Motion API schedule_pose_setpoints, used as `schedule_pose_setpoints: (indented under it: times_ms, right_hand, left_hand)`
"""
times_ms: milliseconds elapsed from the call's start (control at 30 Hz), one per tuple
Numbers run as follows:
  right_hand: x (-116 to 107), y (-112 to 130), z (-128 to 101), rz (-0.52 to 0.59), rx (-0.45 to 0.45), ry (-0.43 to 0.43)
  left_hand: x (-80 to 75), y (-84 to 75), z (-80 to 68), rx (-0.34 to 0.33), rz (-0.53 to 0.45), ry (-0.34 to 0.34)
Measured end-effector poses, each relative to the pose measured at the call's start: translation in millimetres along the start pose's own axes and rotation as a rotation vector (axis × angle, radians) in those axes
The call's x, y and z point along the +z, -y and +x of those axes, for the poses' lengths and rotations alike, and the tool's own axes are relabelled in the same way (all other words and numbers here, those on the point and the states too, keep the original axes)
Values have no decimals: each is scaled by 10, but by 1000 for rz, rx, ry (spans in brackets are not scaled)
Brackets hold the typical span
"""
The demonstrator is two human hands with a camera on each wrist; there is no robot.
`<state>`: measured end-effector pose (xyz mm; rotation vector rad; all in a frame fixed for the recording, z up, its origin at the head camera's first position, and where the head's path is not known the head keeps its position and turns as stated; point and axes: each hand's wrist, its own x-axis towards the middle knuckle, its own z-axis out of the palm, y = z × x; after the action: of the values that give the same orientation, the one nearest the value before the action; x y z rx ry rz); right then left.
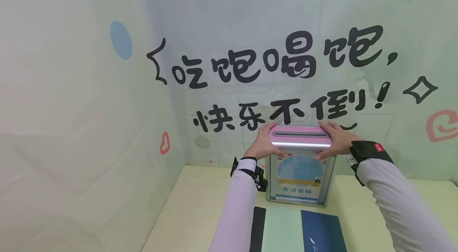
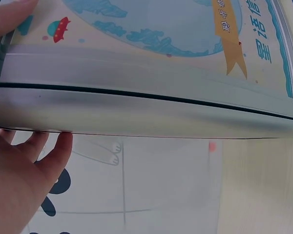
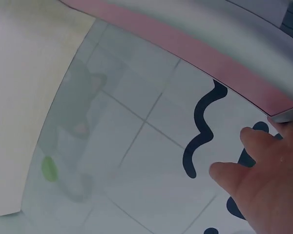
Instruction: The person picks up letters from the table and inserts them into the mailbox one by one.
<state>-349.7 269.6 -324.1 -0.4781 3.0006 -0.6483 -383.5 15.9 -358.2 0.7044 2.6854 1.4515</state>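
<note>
Two hands flank the pink-topped mailbox (image 1: 300,160), which stands upright near the back edge of the desk (image 1: 193,204), close to the lettered wall (image 1: 272,61). The left hand (image 1: 262,142) is curled round the left end of the pink lid (image 1: 299,134), thumb at the front and fingers reaching behind; the right hand (image 1: 334,140) clasps the right end the same way, its fingers laid over the top. The left wrist view shows the fingers (image 2: 49,161) pressed up behind the box's silver rim (image 2: 146,114), while the right wrist view shows only fingertips (image 3: 256,146) beside the pink edge (image 3: 195,53), so how firmly that side is held I cannot tell. In front of the box, toward the near edge of the desk, lie a pale green sheet (image 1: 282,228), a dark blue booklet (image 1: 322,232) and a black strip (image 1: 258,228), side by side. The grip sits wholly on the lid, so my worry is that if the lid is hinged or loose, a lift or pull could open it rather than move the box, or tip the tall body forward onto the papers. An uneven pull from one hand might twist the box against the wall.
</note>
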Motion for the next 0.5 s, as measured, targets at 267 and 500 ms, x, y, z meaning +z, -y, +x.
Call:
schedule_pose_setpoints:
  times_ms: [267,500]
  right_hand:
    - [45,14,-15,148,-27,-57]
    - [81,24,-46,216,-19,-58]
  left_hand:
    - [-12,9,13,2,0,-7]
    - [3,21,5,4,1,-8]
